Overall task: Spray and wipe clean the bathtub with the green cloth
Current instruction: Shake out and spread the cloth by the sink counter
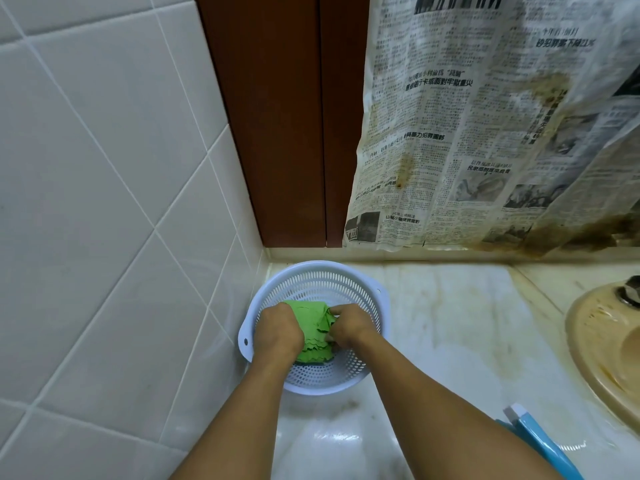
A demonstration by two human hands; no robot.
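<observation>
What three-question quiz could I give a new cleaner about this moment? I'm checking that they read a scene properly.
1. True or false: the green cloth lies inside the white perforated basket.
2. Which hands hold the cloth? A) left hand only B) right hand only C) both
3. Fill in: the basket stands in the corner beside the ____ wall.

Key: 1 true; 2 C; 3 tiled
</observation>
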